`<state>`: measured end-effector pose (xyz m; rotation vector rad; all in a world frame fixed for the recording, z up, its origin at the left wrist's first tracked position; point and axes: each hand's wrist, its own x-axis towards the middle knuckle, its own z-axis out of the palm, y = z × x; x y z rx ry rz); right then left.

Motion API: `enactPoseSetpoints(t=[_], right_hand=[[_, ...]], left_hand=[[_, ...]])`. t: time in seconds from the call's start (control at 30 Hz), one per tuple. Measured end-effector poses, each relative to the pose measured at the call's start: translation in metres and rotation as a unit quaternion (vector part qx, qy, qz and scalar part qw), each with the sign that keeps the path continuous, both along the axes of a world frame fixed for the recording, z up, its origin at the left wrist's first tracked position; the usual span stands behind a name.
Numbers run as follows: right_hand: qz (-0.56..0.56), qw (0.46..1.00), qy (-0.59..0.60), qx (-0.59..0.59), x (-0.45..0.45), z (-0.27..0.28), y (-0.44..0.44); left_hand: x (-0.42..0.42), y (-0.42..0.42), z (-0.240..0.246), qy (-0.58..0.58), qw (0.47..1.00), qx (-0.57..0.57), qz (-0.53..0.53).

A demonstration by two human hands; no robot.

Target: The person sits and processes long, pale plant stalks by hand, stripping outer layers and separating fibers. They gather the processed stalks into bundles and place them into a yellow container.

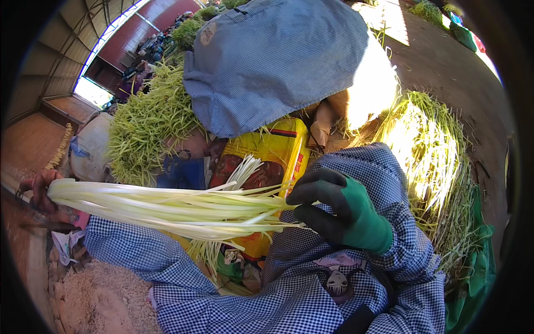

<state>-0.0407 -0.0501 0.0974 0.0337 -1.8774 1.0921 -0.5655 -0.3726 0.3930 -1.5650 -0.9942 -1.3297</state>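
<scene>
A long bundle of pale yellow-white leafy stalks, like blanched chives (175,202), stretches sideways in front of me. At the far left, my left hand (44,196) grips its thick, even end, beside a pink cuff. My right hand (344,211), in a green glove with black-coated fingers, pinches some of the thin leaf tips at the other end. Below the bundle lies a yellow printed bag (265,142) with red patches and writing. Loose white stalks (246,167) rest on that bag, and more pale stalks (208,254) hang lower down near my lap.
A blue checked cloth (275,62) covers a large mound ahead. Heaps of yellow-green leaves lie at left (154,121) and right (429,167), the right one by green sheeting (475,267). Nearby are a whitish sack (91,144) and a sandy pile (104,296).
</scene>
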Motion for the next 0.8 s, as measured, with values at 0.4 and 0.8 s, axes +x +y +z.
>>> enactPoseSetpoints(t=[0.4,0.8], right_hand=[[-0.051,0.982,-0.088,0.156,-0.011,0.002,-0.022],[0.147,0.986,-0.065,-0.052,-0.041,-0.007,-0.020]], left_hand=[[0.064,0.028,-0.006,0.112,0.990,0.000,0.087],[0.121,0.076,-0.026,-0.137,0.984,0.019,-0.114]])
